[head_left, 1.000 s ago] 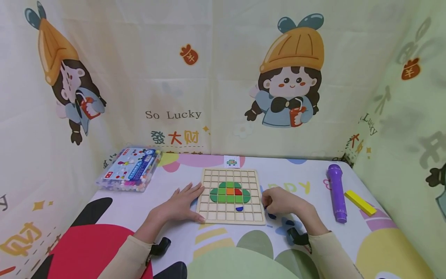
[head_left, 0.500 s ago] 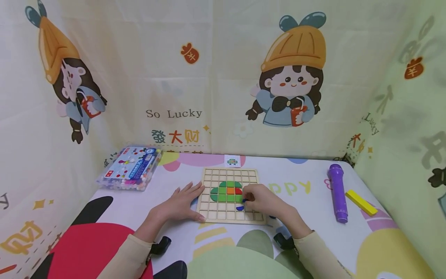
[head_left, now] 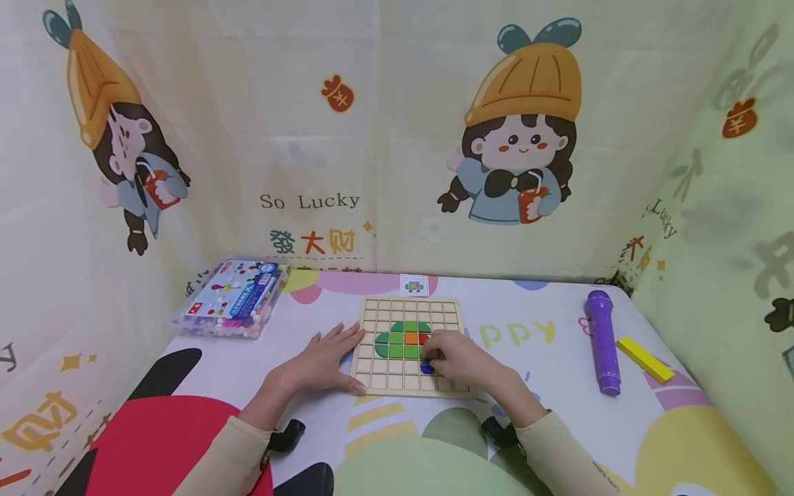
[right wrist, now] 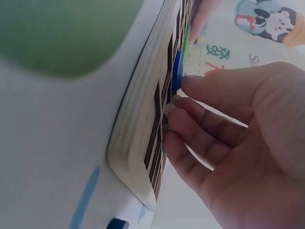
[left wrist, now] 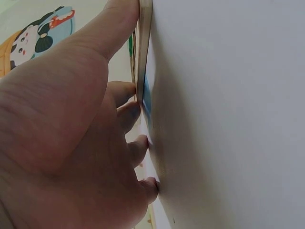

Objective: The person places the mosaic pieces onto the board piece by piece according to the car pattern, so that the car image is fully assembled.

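Note:
A square wooden grid board (head_left: 378, 382) lies on the table, with green, orange and red pieces (head_left: 397, 341) in its middle cells. My left hand (head_left: 325, 358) rests spread along the board's left edge. The left wrist view shows its thumb and fingertips at the board's side (left wrist: 145, 43). Over the board's right half, my right hand (head_left: 462, 358) pinches a small blue half-round piece (right wrist: 177, 71) down at the grid, thumb against it. In the head view, blue pieces (head_left: 426, 366) meet below the green shape, partly covered by the fingertips.
A small picture card (head_left: 413, 285) lies behind the board. At the back left is a clear box of beads (head_left: 232, 300). A purple microphone (head_left: 602, 344) and a yellow bar (head_left: 645, 360) lie to the right. Another dark blue piece (right wrist: 117, 223) sits on the table beside the board.
My right hand has moved left from the table beside the board onto its grid, bringing a blue half-round piece next to the blue one there. The left hand has stayed still.

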The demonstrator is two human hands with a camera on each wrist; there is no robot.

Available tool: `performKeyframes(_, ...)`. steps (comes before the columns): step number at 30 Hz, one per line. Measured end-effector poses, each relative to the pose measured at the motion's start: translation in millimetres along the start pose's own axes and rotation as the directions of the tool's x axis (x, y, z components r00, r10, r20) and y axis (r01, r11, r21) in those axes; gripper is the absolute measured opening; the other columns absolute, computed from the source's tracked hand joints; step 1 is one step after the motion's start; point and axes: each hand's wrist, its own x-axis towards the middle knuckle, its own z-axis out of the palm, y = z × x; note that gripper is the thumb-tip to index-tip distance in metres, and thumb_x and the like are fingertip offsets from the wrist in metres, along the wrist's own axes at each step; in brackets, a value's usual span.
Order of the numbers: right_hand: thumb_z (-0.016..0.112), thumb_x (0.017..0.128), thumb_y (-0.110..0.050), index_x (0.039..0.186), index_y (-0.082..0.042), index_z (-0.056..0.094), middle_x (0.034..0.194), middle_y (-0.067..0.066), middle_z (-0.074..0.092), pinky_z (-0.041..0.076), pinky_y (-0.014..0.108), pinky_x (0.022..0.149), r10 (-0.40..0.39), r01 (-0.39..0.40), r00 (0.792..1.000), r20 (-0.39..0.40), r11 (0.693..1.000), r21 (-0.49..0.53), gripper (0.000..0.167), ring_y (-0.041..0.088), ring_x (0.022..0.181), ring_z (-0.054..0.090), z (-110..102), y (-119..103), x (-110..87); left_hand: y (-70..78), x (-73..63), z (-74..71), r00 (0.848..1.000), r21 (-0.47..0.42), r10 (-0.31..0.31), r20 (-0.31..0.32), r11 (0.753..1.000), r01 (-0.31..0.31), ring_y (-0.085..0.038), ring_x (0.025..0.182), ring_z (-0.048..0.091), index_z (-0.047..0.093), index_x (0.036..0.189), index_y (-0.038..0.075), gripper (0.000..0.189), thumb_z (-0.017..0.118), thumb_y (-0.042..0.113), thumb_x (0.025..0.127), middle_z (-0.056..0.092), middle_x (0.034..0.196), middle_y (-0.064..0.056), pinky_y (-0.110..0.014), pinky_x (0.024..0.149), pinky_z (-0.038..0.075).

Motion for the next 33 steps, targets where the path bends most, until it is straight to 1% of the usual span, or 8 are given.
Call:
performKeyframes(8,0.063,0.088,0.001,0.094,-0.011,0.077,0.093,-0.002,0.069,0.053,0.024,0.076,0.027,-0.027,1.0,0.007,0.999,0.022,0.02,0.008,0.084,0.058,-1,0,-3.6,-1.6,1.2,2.2,1.0,0.004,0.003,-0.006,1.0,-0.003,-0.033,0.157,0.007,0.026,0.158,0.023,0.114,0.078,0.069,0.068,0.018,0.168,0.002,-0.065,0.123,0.006)
performKeyframes(12,0.063,0.087,0.003,0.095,-0.009,0.076,0.093,-0.001,0.07,0.052,0.023,0.073,0.036,-0.037,0.999,0.01,0.998,0.045,0.02,0.009,0.082,0.057,-10,4,-7.8,-1.0,0.7,1.5,1.0,0.011,0.012,-0.009,1.0,-0.012,-0.033,0.157,0.008,0.027,0.158,0.022,0.114,0.077,0.069,0.068,0.019,0.168,0.002,-0.065,0.123,0.006)
performKeyframes(16,0.062,0.086,0.003,0.09,-0.01,0.074,0.083,-0.003,0.067,0.048,0.024,0.065,0.098,-0.101,0.994,0.046,0.994,0.047,0.018,0.012,0.075,0.053,-23,10,-15.8,-0.1,-0.5,0.5,1.0,0.008,0.018,-0.008,1.0,-0.018,-0.034,0.157,0.008,0.027,0.158,0.022,0.113,0.077,0.069,0.068,0.019,0.168,0.001,-0.065,0.122,0.007)
performKeyframes(21,0.066,0.084,-0.001,0.083,-0.013,0.069,0.069,-0.005,0.054,0.041,0.024,0.058,0.216,-0.221,0.968,0.127,0.975,0.028,0.013,0.013,0.069,0.049,-39,18,-28.6,0.6,-1.8,0.4,1.0,0.01,0.02,-0.013,1.0,-0.02,-0.034,0.156,0.009,0.028,0.158,0.021,0.113,0.078,0.068,0.069,0.02,0.168,0.0,-0.065,0.122,0.008)
performKeyframes(24,0.069,0.08,-0.002,0.08,-0.011,0.068,0.068,-0.004,0.053,0.04,0.024,0.057,0.246,-0.255,0.953,0.179,0.967,0.027,0.009,0.012,0.067,0.049,-47,21,-37.2,0.8,-2.1,0.9,1.0,0.007,0.019,-0.016,1.0,-0.018,-0.034,0.156,0.009,0.028,0.158,0.021,0.113,0.078,0.068,0.069,0.02,0.168,0.0,-0.065,0.122,0.007)
performKeyframes(28,0.073,0.073,0.0,0.075,-0.01,0.066,0.067,-0.004,0.056,0.041,0.025,0.056,0.284,-0.295,0.93,0.232,0.955,0.014,0.013,0.012,0.063,0.049,-53,22,-46.7,0.3,-3.0,1.1,1.0,-0.008,0.014,-0.017,1.0,-0.014,-0.034,0.156,0.008,0.028,0.158,0.021,0.113,0.079,0.067,0.069,0.02,0.168,0.001,-0.065,0.122,0.006)
performKeyframes(31,0.075,0.07,0.001,0.07,-0.012,0.064,0.065,-0.004,0.057,0.04,0.026,0.054,0.319,-0.326,0.916,0.243,0.945,-0.012,0.018,0.012,0.06,0.048,-53,23,-50.8,-0.1,-3.5,1.3,1.0,-0.017,0.016,-0.02,1.0,-0.016,-0.034,0.156,0.008,0.028,0.158,0.021,0.113,0.079,0.067,0.069,0.02,0.168,0.001,-0.066,0.122,0.006)
performKeyframes(33,0.074,0.07,0.002,0.068,-0.013,0.063,0.064,-0.005,0.056,0.039,0.026,0.053,0.331,-0.337,0.912,0.242,0.941,-0.017,0.019,0.012,0.059,0.047,-52,23,-52.2,-0.3,-3.1,1.5,1.0,-0.012,0.017,-0.019,1.0,-0.018,-0.034,0.156,0.008,0.028,0.158,0.021,0.113,0.079,0.067,0.068,0.02,0.168,0.001,-0.066,0.122,0.006)
